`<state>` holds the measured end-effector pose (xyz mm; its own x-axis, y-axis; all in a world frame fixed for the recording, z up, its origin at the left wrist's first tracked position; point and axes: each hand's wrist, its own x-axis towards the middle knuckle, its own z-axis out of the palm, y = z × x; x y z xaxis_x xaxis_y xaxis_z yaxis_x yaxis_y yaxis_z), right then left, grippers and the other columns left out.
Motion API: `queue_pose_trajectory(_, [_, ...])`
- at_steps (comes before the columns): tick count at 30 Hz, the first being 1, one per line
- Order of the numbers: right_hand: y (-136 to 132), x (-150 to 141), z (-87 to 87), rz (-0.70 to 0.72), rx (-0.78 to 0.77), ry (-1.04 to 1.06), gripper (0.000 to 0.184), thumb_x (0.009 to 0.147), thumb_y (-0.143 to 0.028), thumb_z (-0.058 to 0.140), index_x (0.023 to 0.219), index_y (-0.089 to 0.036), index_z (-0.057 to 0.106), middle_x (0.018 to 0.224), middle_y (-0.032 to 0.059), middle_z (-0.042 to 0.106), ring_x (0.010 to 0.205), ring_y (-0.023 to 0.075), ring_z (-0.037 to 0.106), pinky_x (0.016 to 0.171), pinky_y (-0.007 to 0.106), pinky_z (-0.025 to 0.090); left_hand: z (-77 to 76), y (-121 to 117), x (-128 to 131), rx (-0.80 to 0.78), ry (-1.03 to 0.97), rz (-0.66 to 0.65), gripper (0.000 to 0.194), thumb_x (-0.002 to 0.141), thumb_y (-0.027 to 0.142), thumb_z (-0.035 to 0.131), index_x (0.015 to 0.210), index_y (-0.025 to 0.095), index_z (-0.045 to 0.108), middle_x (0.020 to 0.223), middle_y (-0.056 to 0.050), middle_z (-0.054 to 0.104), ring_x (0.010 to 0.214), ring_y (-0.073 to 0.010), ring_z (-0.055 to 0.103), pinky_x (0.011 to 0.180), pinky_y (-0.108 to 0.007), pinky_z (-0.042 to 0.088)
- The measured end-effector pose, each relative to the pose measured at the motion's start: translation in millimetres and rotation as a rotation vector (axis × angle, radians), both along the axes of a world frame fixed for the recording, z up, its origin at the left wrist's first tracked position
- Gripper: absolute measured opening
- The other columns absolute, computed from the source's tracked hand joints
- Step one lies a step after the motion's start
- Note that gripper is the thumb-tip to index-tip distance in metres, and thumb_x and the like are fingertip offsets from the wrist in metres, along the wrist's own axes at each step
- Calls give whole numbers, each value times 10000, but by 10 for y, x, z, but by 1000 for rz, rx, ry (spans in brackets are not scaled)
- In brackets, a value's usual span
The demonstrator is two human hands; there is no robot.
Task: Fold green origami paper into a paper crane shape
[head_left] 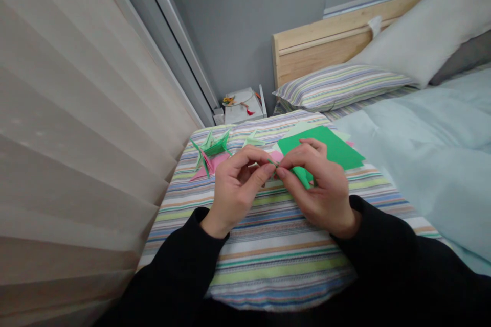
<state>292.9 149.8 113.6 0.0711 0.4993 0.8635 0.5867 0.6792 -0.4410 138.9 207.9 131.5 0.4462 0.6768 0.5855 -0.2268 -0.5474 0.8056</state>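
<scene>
Both of my hands meet over the middle of the striped cloth, fingertips nearly touching. Between the thumb and finger of my left hand [240, 189] is one end of a small piece of green folded paper [273, 163]. My right hand [322, 189] pinches the same piece from the other side. Fingers cover most of it, so its full shape is hidden. More green paper [303, 177] shows below my right fingers; I cannot tell whether it belongs to the held piece. Just behind my right hand lies a stack of green paper sheets [330, 145].
Several folded paper shapes in green and pink [215, 150] stand at the left back, near a pale green one [253, 139]. The striped cloth [276, 245] covers the table. A bed [429, 127] is at the right, a curtain [84, 138] at the left. Behind stands a small white cabinet [243, 107].
</scene>
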Motion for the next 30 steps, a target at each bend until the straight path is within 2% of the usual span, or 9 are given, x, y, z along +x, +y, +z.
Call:
queue_pose_trajectory(5, [-6, 5, 19, -6, -31, -10, 123, 890, -122, 659, 878, -221, 587, 798, -14, 662, 785, 165, 629, 1011, 464, 376, -50, 51, -19, -30, -82, -67, 45, 892, 175, 702, 917, 203, 727, 857, -13, 602, 636, -86, 577, 526, -199, 508])
queue_pose_trajectory(14, [-19, 24, 34, 60, -92, 5, 122, 894, -122, 621, 844, -222, 571, 775, -23, 624, 762, 157, 595, 1007, 477, 366, -37, 77, -22, -50, -139, -86, 8, 883, 191, 720, 887, 186, 715, 838, -9, 597, 606, -78, 573, 521, -209, 485])
queue_pose_trajectory(18, [-8, 27, 45, 93, -94, 34, 116, 882, -136, 641, 848, -229, 580, 764, -29, 633, 732, 156, 600, 983, 474, 390, -17, 47, -11, -74, -137, -6, 75, 880, 226, 730, 846, 181, 681, 788, 4, 581, 558, -69, 556, 480, -200, 459])
queue_pose_trajectory(22, [-6, 21, 51, 45, -72, 40, 138, 864, -139, 666, 883, -243, 578, 777, -35, 666, 725, 163, 633, 1035, 489, 381, -30, 52, -4, -146, -122, 62, 135, 879, 297, 738, 848, 190, 662, 691, 21, 579, 539, -79, 538, 494, -203, 460])
queue_pose_trajectory(27, [3, 33, 44, 37, -94, 86, 146, 855, -157, 684, 837, -248, 571, 755, -44, 678, 714, 169, 650, 1044, 484, 393, -55, 52, -3, -185, -28, -52, 172, 874, 345, 736, 886, 179, 693, 762, -13, 623, 597, -103, 579, 522, -230, 503])
queue_pose_trajectory(30, [9, 41, 42, 28, -93, 81, 152, 853, -160, 691, 832, -247, 568, 760, -42, 680, 722, 169, 654, 1048, 486, 390, -56, 45, 1, -167, -24, -42, 157, 866, 306, 742, 819, 173, 674, 768, -4, 605, 580, -93, 571, 501, -223, 498])
